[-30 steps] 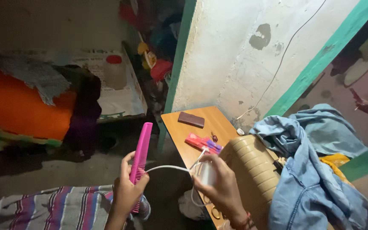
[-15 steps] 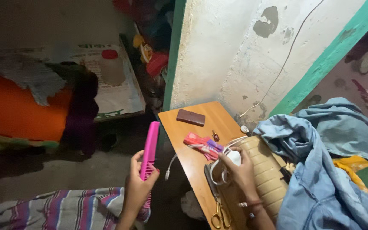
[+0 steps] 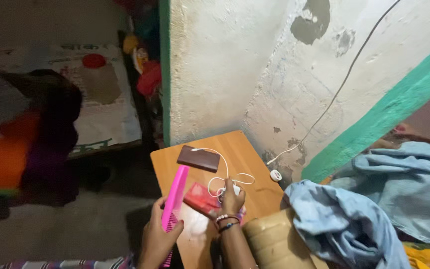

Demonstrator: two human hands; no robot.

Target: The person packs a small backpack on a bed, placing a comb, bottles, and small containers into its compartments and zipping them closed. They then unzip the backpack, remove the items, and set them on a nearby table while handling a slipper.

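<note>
The left hand [image 3: 158,239] is closed around the lower end of a pink comb [image 3: 175,199], holding it upright with the teeth end down in the fist and the long handle rising over the near edge of the wooden bench [image 3: 240,149]; held this way it stays clear of the things lying there. The right hand [image 3: 232,197] reaches out over the bench with its fingers bunched on a small white plug-like piece [image 3: 236,189], probably a charger, though the hand hides most of it. From there a thin white cable [image 3: 225,169] loops loosely across the wood and runs up to a dark brown flat case [image 3: 198,158] lying near the far corner. A red and pink packet [image 3: 202,199] lies flat just under the right hand. A beige ribbed container [image 3: 269,241] stands at the near right of the bench, with blue cloth [image 3: 344,224] heaped against it. A small white round piece [image 3: 275,175] sits at the wall's foot.
</note>
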